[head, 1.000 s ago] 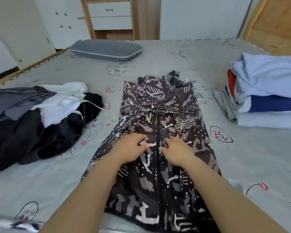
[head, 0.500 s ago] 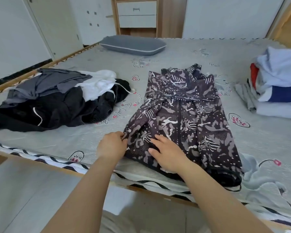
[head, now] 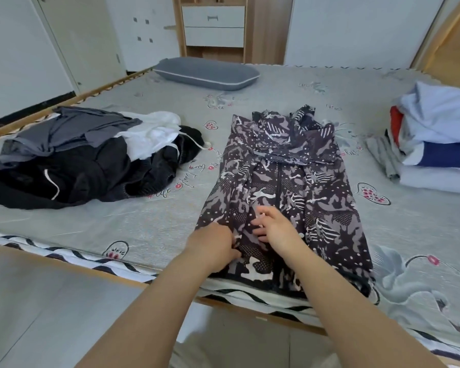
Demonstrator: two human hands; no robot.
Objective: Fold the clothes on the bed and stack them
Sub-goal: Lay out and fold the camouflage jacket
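A person folds laundry at the near edge of a bed, seen from the head camera. The camouflage jacket lies flat and zipped near the middle of that edge, hem toward the person and hood toward the far side, its sleeves apparently already tucked in, a layout that suits folding it lengthwise. The left hand grips the jacket's left side low down, fingers curled into the cloth, probably to lift or tuck that edge. The right hand rests open on the front just beside it, fingers spread, seemingly pinning the fabric so it does not slide. An unfolded heap of dark, grey and white clothes waits toward the left edge; a folded stack sits at the right edge, where the jacket should likely end up. A pillow lies at the far edge.

Compared with half a second ago, the left hand has moved from the jacket's outer border onto the cloth, and the right hand's fingers have lifted and spread. The jacket itself has barely shifted.
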